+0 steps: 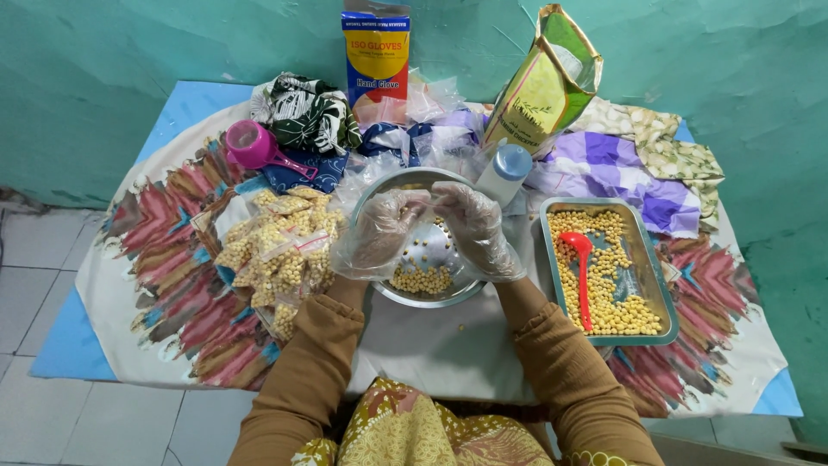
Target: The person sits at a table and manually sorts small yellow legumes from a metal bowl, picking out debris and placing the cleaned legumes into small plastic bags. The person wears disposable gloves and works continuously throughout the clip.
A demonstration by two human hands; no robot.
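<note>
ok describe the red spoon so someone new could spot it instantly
Start at the round steel bowl under the gloved hands, then look right to the rectangular metal tray of pale round beans. The red plastic spoon lies in it lengthwise, the only red utensil there.

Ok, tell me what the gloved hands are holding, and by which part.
Both hands, left and right, pinch a small clear plastic bag at its top edge, above the steel bowl.

Both gloved hands, left (385, 231) and right (477, 229), meet over a steel bowl (388, 185) of chickpeas.
</note>
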